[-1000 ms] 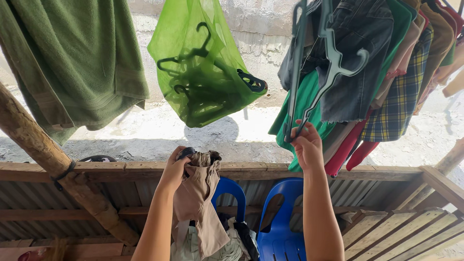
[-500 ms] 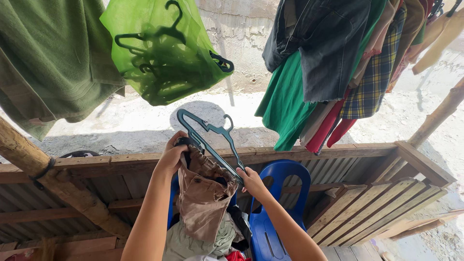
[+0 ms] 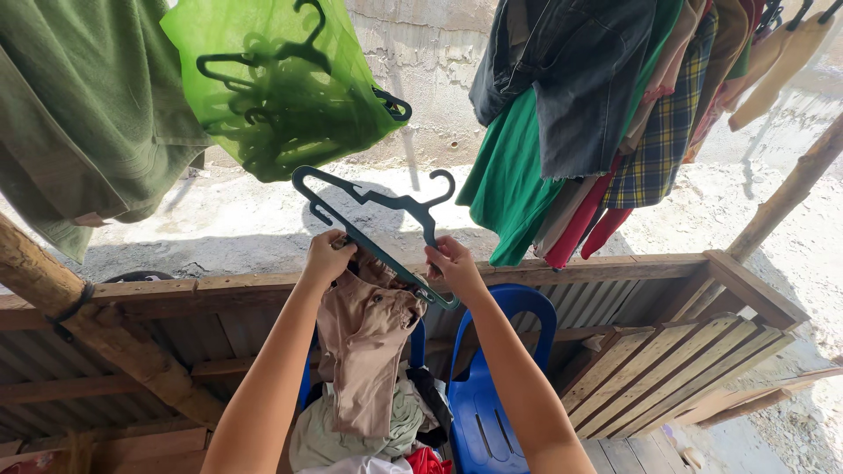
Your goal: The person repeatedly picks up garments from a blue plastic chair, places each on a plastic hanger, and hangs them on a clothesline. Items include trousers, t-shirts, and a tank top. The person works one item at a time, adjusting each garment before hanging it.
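My left hand [image 3: 327,256] grips the top edge of a tan garment [image 3: 364,347] that hangs down in front of me. My right hand [image 3: 454,261] holds a dark teal plastic hanger [image 3: 373,215] by its neck, and the hanger's lower arm lies against the garment's top between both hands. The hook of the hanger points up and to the right. A pile of clothes [image 3: 351,430] sits below the garment, partly hidden by my forearms.
A green bag full of hangers [image 3: 277,83] hangs above, a green cloth [image 3: 79,114] at left, and several hung clothes [image 3: 606,123] at upper right. Two blue plastic chairs [image 3: 492,386] stand by a wooden railing [image 3: 615,272]. Wooden posts [image 3: 97,329] slant at left and right.
My right hand took the hanger from the hung clothes, brought it down, and now holds it against the garment's top. My left hand kept hold of the garment.
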